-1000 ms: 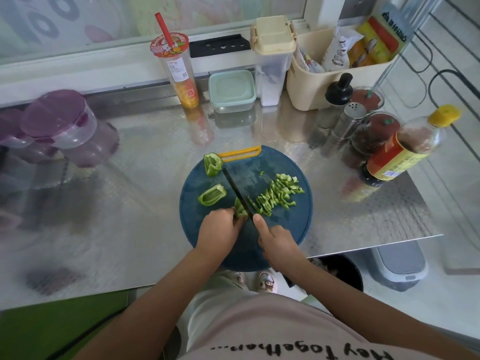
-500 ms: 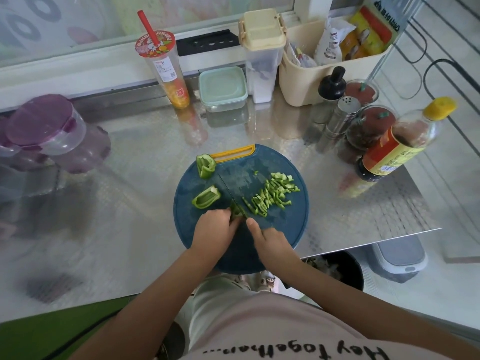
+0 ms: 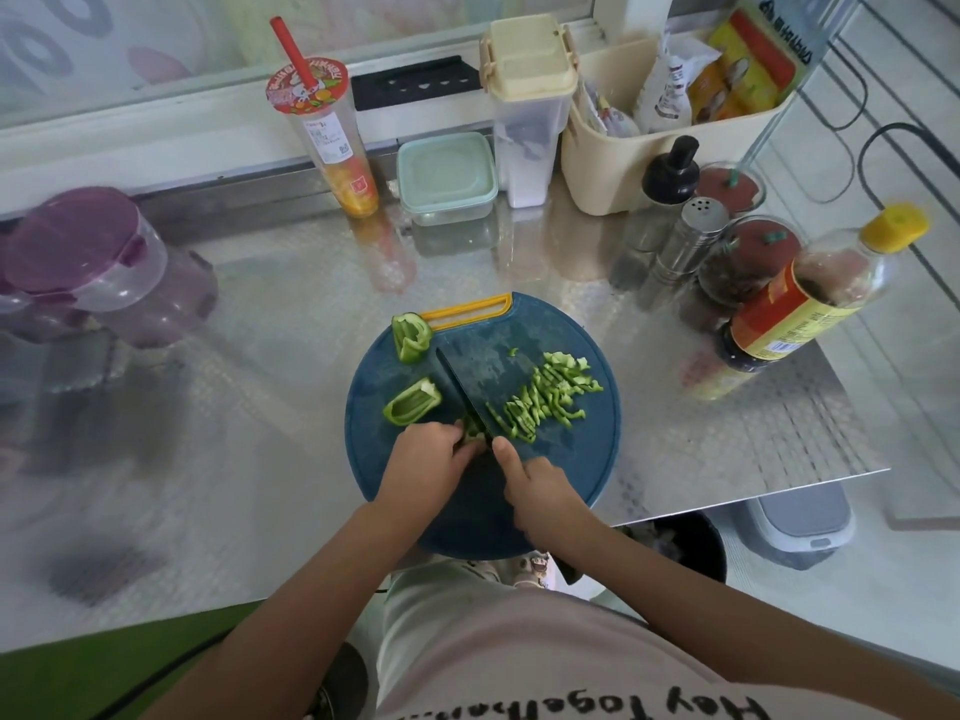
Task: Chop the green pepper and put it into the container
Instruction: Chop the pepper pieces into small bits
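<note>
A round blue cutting board [image 3: 587, 459] with a yellow handle lies on the steel counter. My left hand [image 3: 423, 462] pinches a small green pepper piece [image 3: 471, 427] against the board. My right hand [image 3: 540, 493] grips a dark knife [image 3: 462, 387], forefinger along its spine, and the blade rests right beside the held piece. A row of chopped pepper strips [image 3: 545, 394] lies right of the blade. Two larger pepper chunks sit on the left, one near the handle [image 3: 410, 337] and one lower [image 3: 413, 402]. A lidded pale green container [image 3: 447, 176] stands at the back.
Behind the board stand a drink cup with red straw [image 3: 327, 137], a cream-lidded canister [image 3: 527, 106], a beige bin of packets [image 3: 670, 122], shakers, jars and a sauce bottle [image 3: 800, 298] at right. Purple-lidded tubs [image 3: 83, 252] sit at left. The counter edge runs front right.
The knife has kept chopping in place, and the pepper piece under my left hand has grown shorter. The camera shifted slightly; both hands stay at the board's front.
</note>
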Demonstrator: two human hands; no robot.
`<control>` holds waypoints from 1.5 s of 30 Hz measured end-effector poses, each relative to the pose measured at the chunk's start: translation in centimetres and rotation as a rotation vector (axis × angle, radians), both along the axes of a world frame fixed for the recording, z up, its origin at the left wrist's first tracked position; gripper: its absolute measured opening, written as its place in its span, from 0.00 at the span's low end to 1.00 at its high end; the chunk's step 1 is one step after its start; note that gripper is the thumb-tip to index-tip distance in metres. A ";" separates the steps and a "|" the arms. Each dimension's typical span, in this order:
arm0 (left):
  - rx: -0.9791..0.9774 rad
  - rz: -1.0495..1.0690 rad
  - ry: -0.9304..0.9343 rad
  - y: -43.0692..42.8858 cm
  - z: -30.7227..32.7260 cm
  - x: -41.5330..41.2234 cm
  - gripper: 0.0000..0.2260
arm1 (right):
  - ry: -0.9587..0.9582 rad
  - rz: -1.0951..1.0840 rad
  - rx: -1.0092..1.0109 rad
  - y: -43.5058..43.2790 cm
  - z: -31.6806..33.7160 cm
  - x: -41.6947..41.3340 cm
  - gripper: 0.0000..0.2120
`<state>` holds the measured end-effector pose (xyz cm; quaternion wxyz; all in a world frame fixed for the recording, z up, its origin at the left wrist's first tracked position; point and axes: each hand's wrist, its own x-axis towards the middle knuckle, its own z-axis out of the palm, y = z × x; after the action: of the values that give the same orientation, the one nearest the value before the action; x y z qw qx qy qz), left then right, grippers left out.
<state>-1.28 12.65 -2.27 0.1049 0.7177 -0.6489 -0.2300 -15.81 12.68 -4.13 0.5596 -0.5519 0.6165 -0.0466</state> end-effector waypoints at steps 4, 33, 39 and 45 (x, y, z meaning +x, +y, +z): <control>-0.015 -0.015 -0.025 0.1 -0.2 -0.2 0.15 | 0.073 0.009 -0.033 -0.9 0.5 1.2 0.28; 0.003 0.075 0.019 0.8 0.9 -1.3 0.14 | -0.144 -0.117 0.025 0.5 2.5 -0.7 0.29; 0.034 0.052 -0.003 0.6 1.2 -1.3 0.15 | -0.009 -0.037 -0.093 1.1 2.3 -0.1 0.29; 0.059 0.038 0.000 0.8 1.1 -1.1 0.14 | 0.036 0.063 -0.161 1.9 2.6 0.0 0.27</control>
<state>-2.40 13.40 -1.14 0.0880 0.7328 -0.6279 -0.2470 -15.79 14.56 -1.57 0.5034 -0.6150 0.6031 -0.0682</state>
